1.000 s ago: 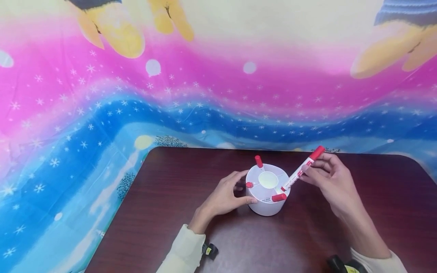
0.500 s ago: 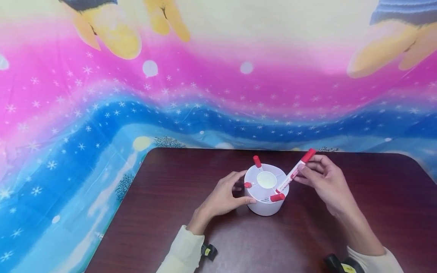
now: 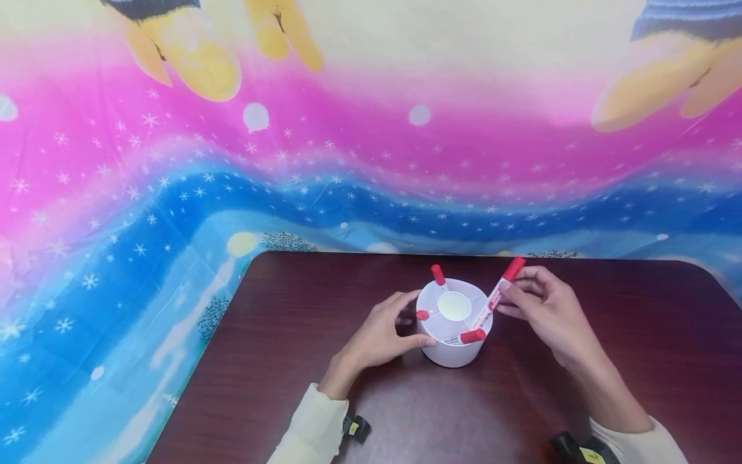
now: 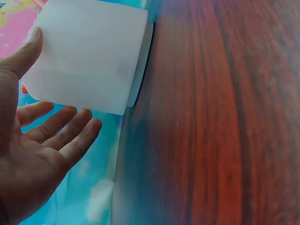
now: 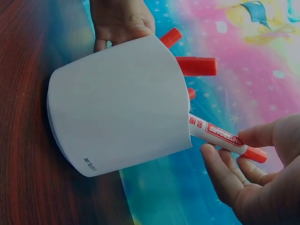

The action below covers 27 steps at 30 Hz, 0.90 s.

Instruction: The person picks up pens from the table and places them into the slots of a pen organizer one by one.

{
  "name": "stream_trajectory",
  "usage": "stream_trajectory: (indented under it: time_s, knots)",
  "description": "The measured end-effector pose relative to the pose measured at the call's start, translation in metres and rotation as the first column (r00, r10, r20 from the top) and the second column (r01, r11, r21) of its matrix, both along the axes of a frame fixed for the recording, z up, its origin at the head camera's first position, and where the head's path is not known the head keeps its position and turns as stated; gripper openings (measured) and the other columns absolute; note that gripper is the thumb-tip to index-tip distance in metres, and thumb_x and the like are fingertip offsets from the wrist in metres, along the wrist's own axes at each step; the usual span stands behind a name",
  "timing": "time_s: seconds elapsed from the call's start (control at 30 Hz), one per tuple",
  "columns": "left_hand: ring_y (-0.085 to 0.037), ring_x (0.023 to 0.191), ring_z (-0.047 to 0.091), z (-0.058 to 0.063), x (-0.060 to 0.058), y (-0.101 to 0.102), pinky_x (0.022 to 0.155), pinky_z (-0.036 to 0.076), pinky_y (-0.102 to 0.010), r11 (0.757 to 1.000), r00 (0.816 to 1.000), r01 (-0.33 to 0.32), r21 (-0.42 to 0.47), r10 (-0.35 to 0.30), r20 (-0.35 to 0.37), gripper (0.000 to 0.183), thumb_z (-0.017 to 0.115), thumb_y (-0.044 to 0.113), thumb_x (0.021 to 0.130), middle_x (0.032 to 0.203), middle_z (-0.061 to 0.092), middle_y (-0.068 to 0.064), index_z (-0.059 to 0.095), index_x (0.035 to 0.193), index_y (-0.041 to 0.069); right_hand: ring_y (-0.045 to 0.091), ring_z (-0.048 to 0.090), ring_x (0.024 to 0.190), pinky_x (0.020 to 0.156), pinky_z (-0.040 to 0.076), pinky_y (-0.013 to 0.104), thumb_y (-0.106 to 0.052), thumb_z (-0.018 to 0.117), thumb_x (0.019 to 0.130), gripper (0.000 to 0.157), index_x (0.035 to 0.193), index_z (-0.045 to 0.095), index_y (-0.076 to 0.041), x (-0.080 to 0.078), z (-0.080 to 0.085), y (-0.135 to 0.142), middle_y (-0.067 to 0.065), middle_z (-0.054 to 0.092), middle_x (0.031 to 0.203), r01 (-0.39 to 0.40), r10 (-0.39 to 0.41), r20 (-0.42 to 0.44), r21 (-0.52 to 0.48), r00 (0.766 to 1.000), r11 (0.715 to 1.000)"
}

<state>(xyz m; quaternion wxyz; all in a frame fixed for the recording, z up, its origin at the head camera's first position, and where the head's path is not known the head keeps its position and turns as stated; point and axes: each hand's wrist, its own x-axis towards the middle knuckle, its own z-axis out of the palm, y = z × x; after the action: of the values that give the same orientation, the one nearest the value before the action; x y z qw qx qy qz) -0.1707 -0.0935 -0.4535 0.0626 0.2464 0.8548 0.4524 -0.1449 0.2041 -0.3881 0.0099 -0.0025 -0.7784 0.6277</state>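
Observation:
A white round pen holder (image 3: 454, 354), divided into compartments about a round centre, stands on the table. My left hand (image 3: 379, 332) holds its left side, thumb at the near rim and fingers spread round toward the back. Between thumb and fingers, my right hand (image 3: 553, 316) pinches a red-capped whiteboard marker (image 3: 494, 300). This marker slants, its lower end inside the holder's right side and its cap up. In the right wrist view, the holder's wall hides the marker's lower end (image 5: 206, 129).
Other red-capped markers lean in the holder: one at the back (image 3: 438, 274), one at the left (image 3: 422, 315), one at the front (image 3: 472, 336). The dark wooden table (image 3: 261, 361) ends at a colourful printed cloth (image 3: 348, 148) behind.
My right hand has moved left and slightly down, carrying the marker from above the holder's rim to inside it. The marker stands steeper. My left hand stays on the holder.

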Motion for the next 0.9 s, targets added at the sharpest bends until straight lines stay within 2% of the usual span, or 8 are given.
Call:
stream_trajectory:
  time_s: [0.3, 0.43, 0.57, 0.67, 0.73, 0.9]
  knots:
    - [-0.024, 0.122, 0.071, 0.001, 0.001, 0.000, 0.103, 0.063, -0.037, 1.000, 1.000, -0.001, -0.004, 0.001, -0.002, 0.089, 0.091, 0.045, 0.086, 0.137, 0.064, 0.002, 0.048, 0.161, 0.029, 0.002, 0.077, 0.089, 0.082, 0.066, 0.025, -0.018, 0.068, 0.107, 0.041, 0.136, 0.050, 0.006, 0.001, 0.000, -0.003, -0.011, 0.072, 0.098, -0.002, 0.002, 0.003, 0.051, 1.000, 0.999]
    - [-0.024, 0.122, 0.072, 0.001, 0.001, 0.000, 0.103, 0.063, -0.038, 1.000, 1.000, 0.002, -0.002, -0.002, 0.000, 0.089, 0.091, 0.045, 0.086, 0.136, 0.064, 0.002, 0.048, 0.161, 0.028, 0.001, 0.076, 0.092, 0.081, 0.066, 0.023, -0.022, 0.068, 0.107, 0.043, 0.137, 0.053, 0.005, 0.002, -0.002, -0.005, 0.006, 0.075, 0.109, 0.003, -0.004, 0.003, 0.134, 1.000, 0.991]
    - [-0.023, 0.122, 0.072, 0.000, 0.001, 0.000, 0.103, 0.063, -0.038, 1.000, 1.000, 0.001, -0.008, -0.001, 0.005, 0.089, 0.091, 0.045, 0.086, 0.137, 0.063, 0.002, 0.047, 0.162, 0.029, 0.004, 0.074, 0.098, 0.083, 0.065, 0.021, -0.029, 0.068, 0.107, 0.049, 0.142, 0.056, 0.002, 0.005, -0.003, -0.006, 0.023, 0.070, 0.125, 0.008, -0.012, 0.017, 0.234, 1.000, 0.972]
    - [-0.023, 0.122, 0.072, -0.001, 0.001, 0.000, 0.103, 0.063, -0.038, 1.000, 1.000, -0.003, -0.012, 0.003, 0.007, 0.089, 0.091, 0.047, 0.086, 0.137, 0.063, 0.003, 0.047, 0.162, 0.029, 0.003, 0.072, 0.099, 0.084, 0.063, 0.018, -0.033, 0.068, 0.107, 0.053, 0.146, 0.055, 0.001, 0.007, -0.004, -0.003, 0.025, 0.067, 0.131, 0.007, -0.015, 0.026, 0.268, 1.000, 0.963]
    - [-0.024, 0.122, 0.072, -0.001, 0.000, 0.000, 0.102, 0.063, -0.037, 1.000, 1.000, -0.005, -0.015, 0.005, 0.006, 0.089, 0.090, 0.047, 0.086, 0.136, 0.063, 0.002, 0.047, 0.162, 0.029, -0.003, 0.070, 0.098, 0.084, 0.062, 0.015, -0.035, 0.067, 0.107, 0.055, 0.148, 0.054, -0.001, 0.009, -0.005, 0.000, 0.024, 0.066, 0.133, 0.008, -0.016, 0.026, 0.285, 1.000, 0.959]
    - [-0.025, 0.121, 0.072, -0.001, 0.001, 0.000, 0.101, 0.064, -0.037, 1.000, 1.000, -0.009, -0.023, 0.009, 0.005, 0.089, 0.090, 0.048, 0.086, 0.135, 0.064, 0.002, 0.047, 0.162, 0.029, -0.012, 0.067, 0.093, 0.082, 0.059, 0.010, -0.035, 0.067, 0.108, 0.054, 0.147, 0.054, 0.000, 0.014, -0.009, 0.006, 0.024, 0.067, 0.133, 0.031, -0.032, -0.002, 0.281, 0.999, 0.959]
